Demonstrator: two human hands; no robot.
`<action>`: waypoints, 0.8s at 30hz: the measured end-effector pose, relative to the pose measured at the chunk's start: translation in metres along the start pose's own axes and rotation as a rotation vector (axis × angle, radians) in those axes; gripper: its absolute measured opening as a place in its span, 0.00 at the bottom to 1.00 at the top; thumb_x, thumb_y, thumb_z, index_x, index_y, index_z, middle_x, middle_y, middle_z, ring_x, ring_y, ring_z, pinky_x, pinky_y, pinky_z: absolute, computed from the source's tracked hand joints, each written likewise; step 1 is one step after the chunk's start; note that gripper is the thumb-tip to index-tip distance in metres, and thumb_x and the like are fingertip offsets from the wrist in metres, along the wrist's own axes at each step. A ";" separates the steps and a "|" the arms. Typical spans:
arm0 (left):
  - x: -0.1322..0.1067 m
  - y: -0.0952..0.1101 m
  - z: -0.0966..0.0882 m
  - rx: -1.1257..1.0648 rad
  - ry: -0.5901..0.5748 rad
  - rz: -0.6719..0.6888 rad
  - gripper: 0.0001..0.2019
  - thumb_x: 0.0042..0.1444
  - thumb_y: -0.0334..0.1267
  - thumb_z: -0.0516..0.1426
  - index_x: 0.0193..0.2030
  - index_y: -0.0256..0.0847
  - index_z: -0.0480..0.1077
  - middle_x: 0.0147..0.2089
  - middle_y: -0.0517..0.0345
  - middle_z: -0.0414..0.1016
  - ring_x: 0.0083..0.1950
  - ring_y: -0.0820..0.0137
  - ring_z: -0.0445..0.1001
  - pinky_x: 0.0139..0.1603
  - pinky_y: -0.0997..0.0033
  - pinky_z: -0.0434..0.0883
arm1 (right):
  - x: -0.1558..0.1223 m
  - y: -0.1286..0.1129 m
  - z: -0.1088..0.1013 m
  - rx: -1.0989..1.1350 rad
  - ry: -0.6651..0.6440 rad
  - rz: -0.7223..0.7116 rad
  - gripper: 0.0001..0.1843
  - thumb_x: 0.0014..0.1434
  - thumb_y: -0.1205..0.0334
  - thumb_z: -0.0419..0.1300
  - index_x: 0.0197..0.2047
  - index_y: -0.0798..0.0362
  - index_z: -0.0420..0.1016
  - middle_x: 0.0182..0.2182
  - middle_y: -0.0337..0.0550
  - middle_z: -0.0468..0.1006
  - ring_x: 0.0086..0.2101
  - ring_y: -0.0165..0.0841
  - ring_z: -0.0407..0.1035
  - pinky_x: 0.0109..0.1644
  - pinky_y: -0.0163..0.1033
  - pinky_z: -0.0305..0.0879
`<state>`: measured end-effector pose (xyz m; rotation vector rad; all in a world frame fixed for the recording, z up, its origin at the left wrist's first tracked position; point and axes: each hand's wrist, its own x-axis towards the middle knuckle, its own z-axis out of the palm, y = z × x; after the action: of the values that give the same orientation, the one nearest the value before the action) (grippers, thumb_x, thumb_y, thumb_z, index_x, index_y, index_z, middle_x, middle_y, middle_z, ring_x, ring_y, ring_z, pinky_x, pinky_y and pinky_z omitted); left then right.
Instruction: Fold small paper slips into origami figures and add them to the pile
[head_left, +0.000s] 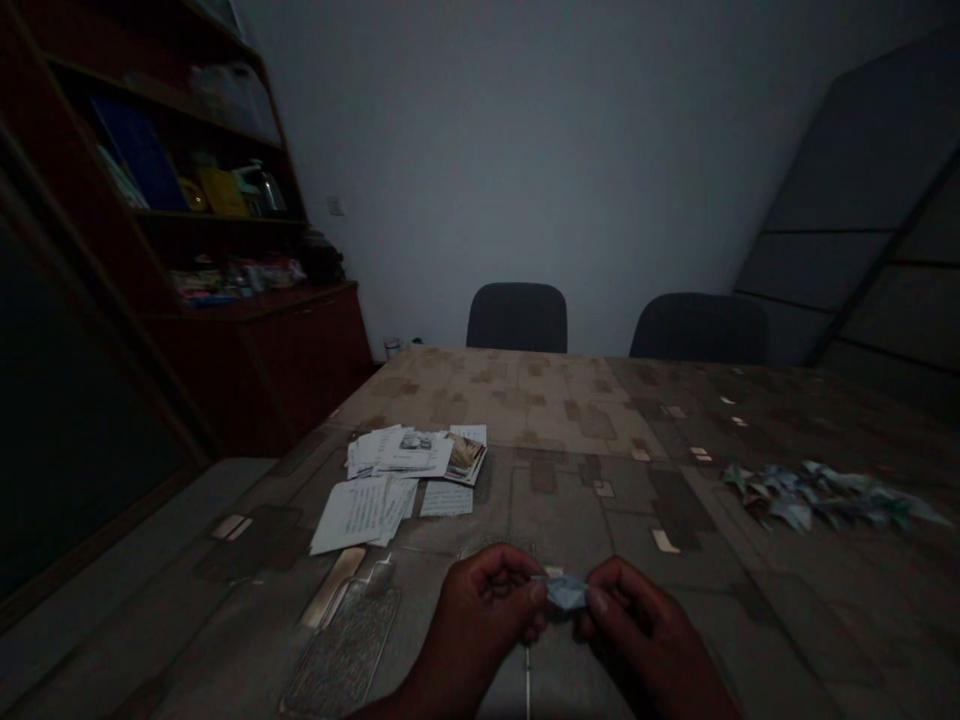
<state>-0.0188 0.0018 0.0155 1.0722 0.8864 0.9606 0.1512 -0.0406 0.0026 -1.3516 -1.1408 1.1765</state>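
Folded blue paper [564, 591] sits pinched between your thumbs and fingertips, held over the near part of the counter [570, 420], straight in front of you. Your hands are together: the left hand [472, 625] grips one side and the right hand [645, 630] the other, so pulling them apart could tear or unfold this small piece. The dim light makes its creases hard to read, and a misplaced fold could go unnoticed. Off to the right lies a loose heap of similar folded pieces [817, 495], which a careless sweep of the arm could scatter. Farther left, loose printed sheets [367, 512] and photographs [465, 458] could hide a dropped piece, and a speckled clear phone case [345, 650] lies just beside your left hand, where a knock could shift it.
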 end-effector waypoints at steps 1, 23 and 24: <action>0.000 0.000 0.000 -0.013 0.000 0.012 0.12 0.46 0.41 0.67 0.30 0.35 0.72 0.22 0.60 0.73 0.24 0.74 0.70 0.26 0.76 0.66 | 0.000 0.000 0.001 0.004 0.015 -0.009 0.23 0.53 0.39 0.62 0.26 0.52 0.70 0.21 0.36 0.70 0.25 0.30 0.60 0.29 0.34 0.53; 0.001 -0.008 0.002 -0.012 -0.001 -0.066 0.09 0.46 0.38 0.64 0.28 0.35 0.70 0.21 0.57 0.75 0.21 0.73 0.71 0.24 0.75 0.66 | -0.003 0.001 0.004 -0.178 -0.014 -0.163 0.18 0.59 0.46 0.58 0.26 0.51 0.71 0.24 0.37 0.71 0.28 0.34 0.65 0.32 0.35 0.59; 0.001 -0.009 0.002 -0.016 -0.006 -0.067 0.09 0.46 0.37 0.64 0.28 0.35 0.70 0.21 0.58 0.75 0.21 0.73 0.70 0.24 0.75 0.66 | -0.004 0.001 0.003 -0.201 -0.009 -0.154 0.18 0.59 0.46 0.58 0.27 0.51 0.71 0.23 0.37 0.71 0.27 0.34 0.65 0.31 0.35 0.59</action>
<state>-0.0151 0.0005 0.0072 1.0252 0.9026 0.9069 0.1475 -0.0441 0.0015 -1.3812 -1.3733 0.9788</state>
